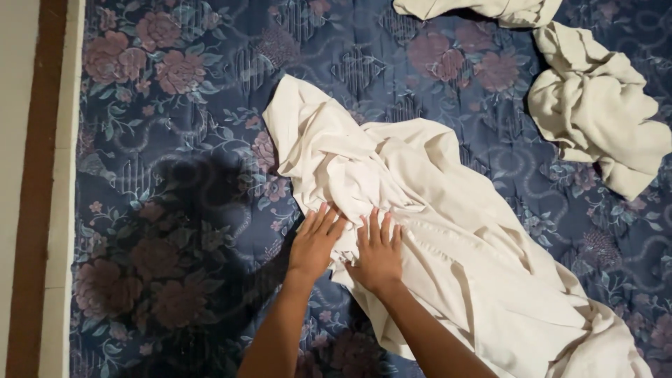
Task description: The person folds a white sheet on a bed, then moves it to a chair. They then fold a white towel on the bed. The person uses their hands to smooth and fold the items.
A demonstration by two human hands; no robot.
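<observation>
A large cream-coloured cloth (420, 210) lies crumpled across a dark blue floral mattress (182, 140), running from the upper middle down to the lower right. My left hand (315, 241) rests flat on the cloth's left edge, fingers together and pointing up. Right beside it, my right hand (378, 252) lies flat on the same cloth with its fingers slightly spread. Neither hand grips a fold; both press down on the fabric.
A second bunched cream cloth (602, 112) lies at the upper right, with another piece (483, 8) at the top edge. A brown wooden strip (38, 189) and pale floor (14, 140) run along the left side of the mattress.
</observation>
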